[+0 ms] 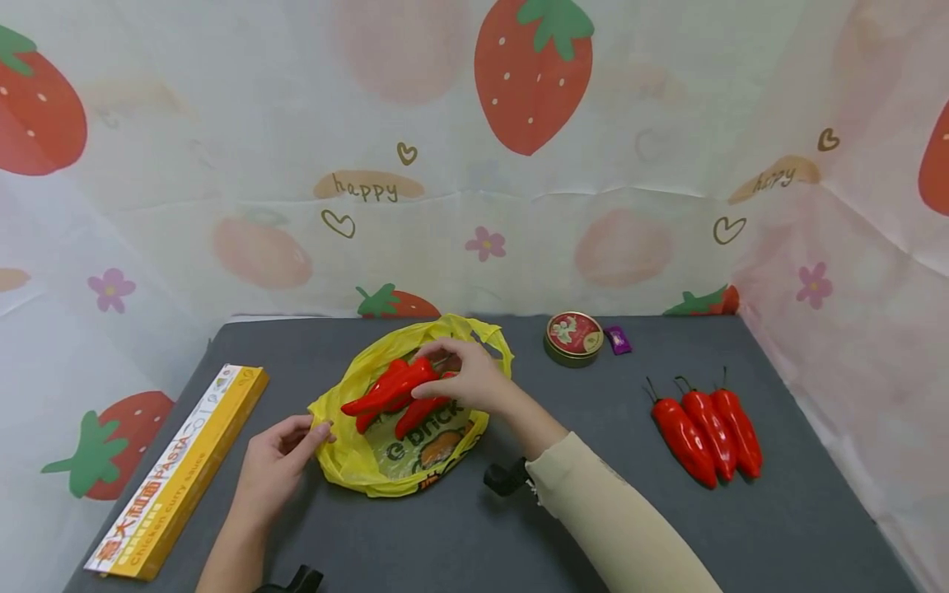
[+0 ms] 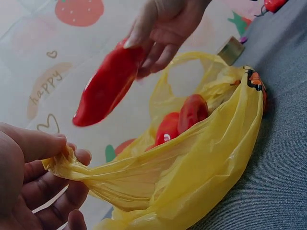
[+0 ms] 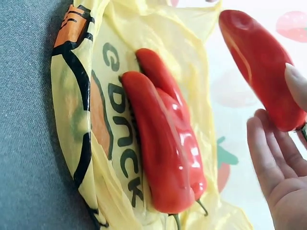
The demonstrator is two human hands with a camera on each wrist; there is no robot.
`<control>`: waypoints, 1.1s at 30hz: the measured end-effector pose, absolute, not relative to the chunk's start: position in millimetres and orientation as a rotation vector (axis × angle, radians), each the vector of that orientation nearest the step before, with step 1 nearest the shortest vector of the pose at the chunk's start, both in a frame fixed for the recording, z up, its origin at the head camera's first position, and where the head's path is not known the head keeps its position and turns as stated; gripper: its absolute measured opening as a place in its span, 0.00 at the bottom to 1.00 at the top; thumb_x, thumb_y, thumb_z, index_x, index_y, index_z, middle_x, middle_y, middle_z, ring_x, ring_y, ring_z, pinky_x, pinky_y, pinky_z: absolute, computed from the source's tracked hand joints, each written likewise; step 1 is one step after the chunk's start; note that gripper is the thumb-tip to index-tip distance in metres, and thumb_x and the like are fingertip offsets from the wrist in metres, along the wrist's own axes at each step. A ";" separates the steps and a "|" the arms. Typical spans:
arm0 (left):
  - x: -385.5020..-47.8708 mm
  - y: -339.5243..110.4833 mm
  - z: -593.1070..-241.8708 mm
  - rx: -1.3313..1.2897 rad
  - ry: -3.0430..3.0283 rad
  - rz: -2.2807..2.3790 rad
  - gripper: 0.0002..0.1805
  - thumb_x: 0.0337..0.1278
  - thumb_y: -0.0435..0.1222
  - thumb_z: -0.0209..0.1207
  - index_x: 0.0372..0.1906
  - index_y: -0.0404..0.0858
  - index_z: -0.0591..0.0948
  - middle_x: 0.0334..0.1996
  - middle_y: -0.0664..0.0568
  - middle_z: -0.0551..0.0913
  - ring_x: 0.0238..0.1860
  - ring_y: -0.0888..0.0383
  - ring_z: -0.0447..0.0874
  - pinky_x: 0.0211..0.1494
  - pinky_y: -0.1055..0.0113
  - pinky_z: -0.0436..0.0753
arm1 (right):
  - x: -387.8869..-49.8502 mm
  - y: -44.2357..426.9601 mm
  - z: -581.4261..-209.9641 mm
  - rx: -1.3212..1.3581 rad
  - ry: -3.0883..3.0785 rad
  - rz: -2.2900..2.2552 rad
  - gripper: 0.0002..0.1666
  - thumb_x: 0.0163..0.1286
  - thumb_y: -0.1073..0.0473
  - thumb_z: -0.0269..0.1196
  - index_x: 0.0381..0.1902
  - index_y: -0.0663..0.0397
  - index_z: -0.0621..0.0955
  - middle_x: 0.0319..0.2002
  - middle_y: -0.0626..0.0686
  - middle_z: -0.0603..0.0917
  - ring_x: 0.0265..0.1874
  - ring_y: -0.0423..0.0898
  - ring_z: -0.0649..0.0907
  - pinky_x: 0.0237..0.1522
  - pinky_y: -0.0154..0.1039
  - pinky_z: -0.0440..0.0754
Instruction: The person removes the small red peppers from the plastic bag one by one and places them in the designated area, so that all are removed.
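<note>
My left hand [image 1: 276,463] pinches the left rim of a yellow plastic bag [image 1: 348,451], pulling a twist of it outward in the left wrist view. Between thumb and fingers, my right hand [image 1: 474,377] holds a glossy red chili pepper [image 2: 108,86] by its stem end, tip pointing left. It hangs above the bag's opening, apart from the peppers below. Inside the wide-mouthed bag lie two more red chili peppers [image 3: 160,148], side by side on the printed plastic. In the head view the held pepper partly covers them.
Three red chili peppers [image 1: 708,436] lie in a row at the right of the dark table [image 1: 593,461]. A round red tin [image 1: 573,338] and a purple wrapped candy [image 1: 618,340] stand at the back. Along the left edge lies a long yellow pasta box [image 1: 178,473].
</note>
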State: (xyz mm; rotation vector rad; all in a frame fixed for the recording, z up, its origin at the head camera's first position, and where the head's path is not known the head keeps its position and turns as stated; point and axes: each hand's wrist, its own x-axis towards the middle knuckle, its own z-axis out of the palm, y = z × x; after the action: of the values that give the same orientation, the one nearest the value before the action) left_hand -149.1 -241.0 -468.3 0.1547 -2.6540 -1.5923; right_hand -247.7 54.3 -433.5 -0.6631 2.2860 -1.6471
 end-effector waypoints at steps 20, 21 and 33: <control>-148.2 -242.2 -469.2 0.144 -2.640 -1.612 0.22 0.69 0.52 0.60 0.47 0.36 0.85 0.37 0.51 0.88 0.38 0.63 0.81 0.42 0.72 0.82 | -231.8 110.4 -439.9 -0.445 2.110 -1.875 0.27 0.68 0.55 0.70 0.62 0.52 0.77 0.54 0.59 0.83 0.49 0.53 0.85 0.53 0.63 0.81; -148.2 -242.0 -469.7 0.142 -2.640 -1.612 0.22 0.69 0.52 0.60 0.47 0.36 0.85 0.38 0.51 0.88 0.38 0.63 0.81 0.42 0.71 0.82 | -230.3 115.5 -440.5 -0.430 2.122 -1.875 0.27 0.68 0.55 0.70 0.62 0.52 0.77 0.54 0.59 0.83 0.49 0.53 0.85 0.53 0.61 0.81; -149.5 -239.4 -473.6 0.150 -2.655 -1.629 0.24 0.68 0.53 0.60 0.49 0.35 0.84 0.38 0.51 0.88 0.39 0.62 0.82 0.43 0.71 0.82 | -210.8 185.3 -450.5 -0.179 2.348 -1.783 0.28 0.67 0.49 0.71 0.58 0.57 0.78 0.52 0.60 0.85 0.47 0.51 0.85 0.48 0.50 0.86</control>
State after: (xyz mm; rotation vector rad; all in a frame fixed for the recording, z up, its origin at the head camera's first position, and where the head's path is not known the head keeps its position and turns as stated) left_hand -149.5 -239.4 -473.6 0.1504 -2.6546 -1.6294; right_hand -210.8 185.3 -450.5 -0.1787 2.3480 -1.7831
